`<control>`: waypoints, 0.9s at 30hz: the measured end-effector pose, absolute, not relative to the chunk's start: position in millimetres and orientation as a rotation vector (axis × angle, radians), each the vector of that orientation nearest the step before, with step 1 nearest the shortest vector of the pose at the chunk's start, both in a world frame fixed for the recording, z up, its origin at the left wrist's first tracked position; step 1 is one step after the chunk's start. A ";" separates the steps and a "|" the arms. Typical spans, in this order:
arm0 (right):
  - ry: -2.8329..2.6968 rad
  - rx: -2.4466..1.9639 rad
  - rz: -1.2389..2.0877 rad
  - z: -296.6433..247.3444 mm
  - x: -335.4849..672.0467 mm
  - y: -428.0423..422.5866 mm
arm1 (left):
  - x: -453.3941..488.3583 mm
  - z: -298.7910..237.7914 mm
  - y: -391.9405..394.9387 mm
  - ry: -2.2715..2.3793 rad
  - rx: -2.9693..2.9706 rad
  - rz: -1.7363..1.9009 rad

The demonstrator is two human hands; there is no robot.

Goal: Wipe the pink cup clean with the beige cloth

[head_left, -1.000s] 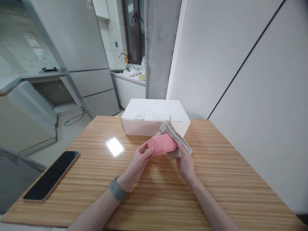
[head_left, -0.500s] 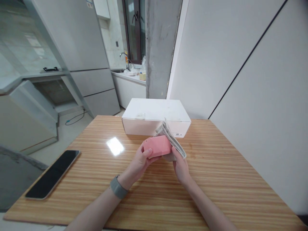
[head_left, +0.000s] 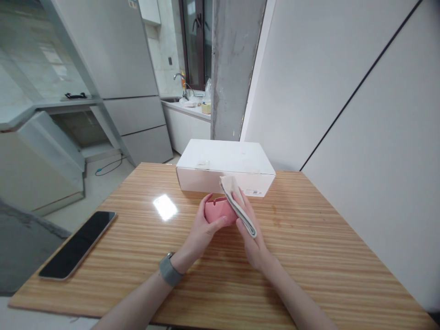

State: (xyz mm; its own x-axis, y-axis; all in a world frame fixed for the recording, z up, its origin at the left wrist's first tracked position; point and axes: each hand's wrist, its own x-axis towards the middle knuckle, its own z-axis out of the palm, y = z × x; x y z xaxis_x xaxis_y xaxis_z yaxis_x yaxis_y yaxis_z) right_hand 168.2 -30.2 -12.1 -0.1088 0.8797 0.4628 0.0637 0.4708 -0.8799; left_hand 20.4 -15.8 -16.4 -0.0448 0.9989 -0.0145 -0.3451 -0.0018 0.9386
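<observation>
A pink ashtray (head_left: 218, 213) with a notch in its rim is gripped in my left hand (head_left: 201, 233), thumb along the near side and fingers behind it. My right hand (head_left: 253, 243) holds a folded light grey cloth (head_left: 229, 185) against the ashtray's right side. Its fingers lie over the cloth, and its thumb is at the cloth's lower edge. Both hands are raised a little over the wooden table (head_left: 309, 256). The cloth hides the right part of the ashtray.
A white cardboard box (head_left: 223, 156) stands at the table's far side, just beyond my hands. To the left lies a dark-screened phone or tablet (head_left: 78, 245), near the table edge. A white wall (head_left: 371, 137) runs along the right side.
The ashtray has tipped so its notched rim now faces up. My right fingers have come over the cloth, which is now pressed to the ashtray's right side. The view has shifted slightly.
</observation>
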 end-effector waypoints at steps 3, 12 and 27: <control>-1.312 -0.838 0.979 -22.3 169.2 -22.2 | 20.4 -13.2 -14.6 0.898 0.760 1.301; -0.718 -0.889 1.100 -29.6 181.1 4.9 | 16.2 -11.8 -14.9 0.765 0.790 1.220; -0.705 -0.811 1.250 -23.9 172.6 -3.4 | 22.5 -27.0 -17.3 0.681 0.920 1.253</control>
State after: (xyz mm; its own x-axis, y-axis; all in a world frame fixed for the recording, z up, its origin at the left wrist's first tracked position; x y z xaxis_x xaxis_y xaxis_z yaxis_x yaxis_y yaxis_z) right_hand 172.6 -3.4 -23.9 0.1833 0.9828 0.0241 -0.5291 0.1193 -0.8401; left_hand 22.5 -17.3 -27.0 0.2048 0.9774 0.0525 -0.4871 0.0553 0.8716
